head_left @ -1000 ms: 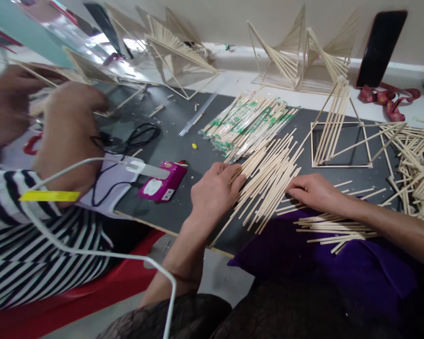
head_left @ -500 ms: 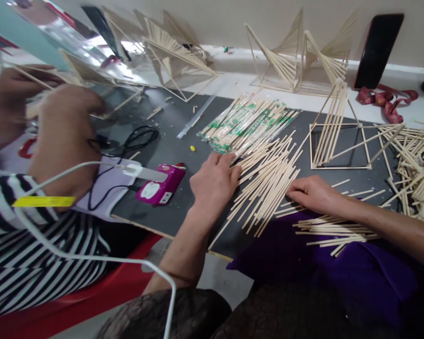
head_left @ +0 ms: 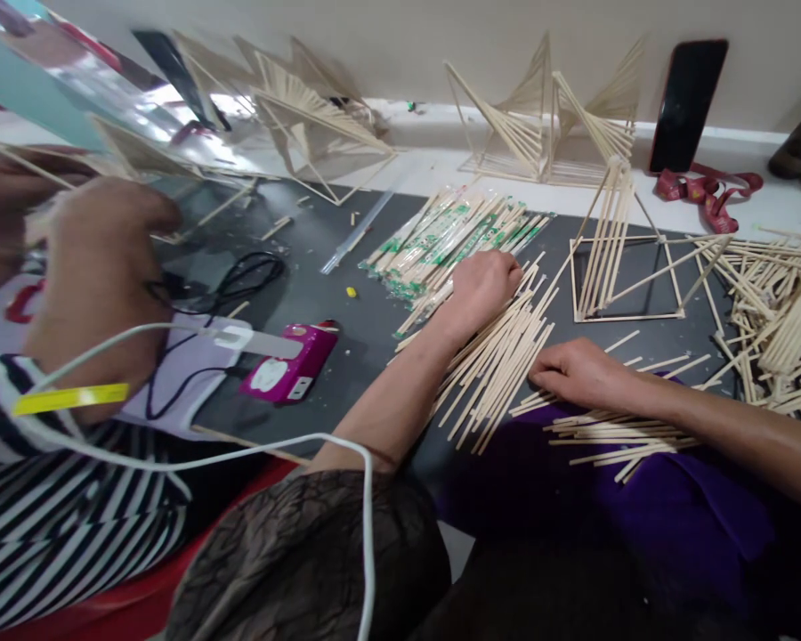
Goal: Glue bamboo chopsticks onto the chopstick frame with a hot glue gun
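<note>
Far left: a co-worker's hand (head_left: pixel 110 214) is busy with its own sticks; best left alone. Left of centre, a purple box (head_left: pixel 312 363) with a white cable that crosses the left forearm; keep that arm from snagging it. Centre: wrapped sticks (head_left: pixel 440 239), with the left hand (head_left: pixel 486 280) just right of them, fingers curled over the upper end of the loose sticks (head_left: pixel 502 369). Can't tell if it grips any. The loose pile lies slanted mid-frame on the table; light touch, take from the top, or neighbours will roll. Right hand (head_left: pixel 569 372) sits at the pile's right side, fingers curled in, thumb close; can't tell if a stick is pinched. Keep its forearm off the lower-right sticks (head_left: pixel 624 436) on purple cloth, and clear of the stick frame (head_left: pixel 606 258) above it.
</note>
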Tool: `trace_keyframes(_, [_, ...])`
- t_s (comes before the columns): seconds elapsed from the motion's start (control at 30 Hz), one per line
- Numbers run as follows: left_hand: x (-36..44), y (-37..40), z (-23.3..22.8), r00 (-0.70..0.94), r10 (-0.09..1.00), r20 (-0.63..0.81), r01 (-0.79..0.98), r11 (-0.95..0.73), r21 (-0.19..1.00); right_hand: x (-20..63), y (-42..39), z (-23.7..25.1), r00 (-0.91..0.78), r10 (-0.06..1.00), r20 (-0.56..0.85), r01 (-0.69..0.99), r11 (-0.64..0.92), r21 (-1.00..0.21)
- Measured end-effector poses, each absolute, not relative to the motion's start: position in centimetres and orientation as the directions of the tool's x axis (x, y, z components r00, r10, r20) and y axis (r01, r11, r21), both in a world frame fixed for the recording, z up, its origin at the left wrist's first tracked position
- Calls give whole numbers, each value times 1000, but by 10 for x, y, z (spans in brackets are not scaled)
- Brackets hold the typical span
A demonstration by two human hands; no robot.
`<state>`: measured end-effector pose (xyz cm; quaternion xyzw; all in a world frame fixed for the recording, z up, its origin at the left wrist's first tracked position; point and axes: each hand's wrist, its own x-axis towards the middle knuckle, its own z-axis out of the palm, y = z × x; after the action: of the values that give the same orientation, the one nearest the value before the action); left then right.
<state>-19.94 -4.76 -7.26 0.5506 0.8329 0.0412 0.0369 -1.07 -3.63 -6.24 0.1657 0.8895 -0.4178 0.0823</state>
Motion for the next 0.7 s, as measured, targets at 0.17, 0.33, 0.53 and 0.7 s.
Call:
trace_keyframes(0.17, [-201,-31,-74,-476,873,-109,867,487,108,-9,-35,-64,-930,218,-297,368,592,-717])
trace_keyframes(0.33, [-205,-23,-72,-476,869,-136,863,491,116,-8,-35,-63,-929,205,-308,367,630,-685])
trace_keyframes(0.53, [-225,-28,-58,-543,840,-16,722,476,503,-7,-38,-54,-963,103,-247,203,884,-422])
trace_keyframes(0.7, [-223,-38,-23,-566,815,128,541,250,803,-29,-44,-51,-966,-94,-242,-36,972,-234])
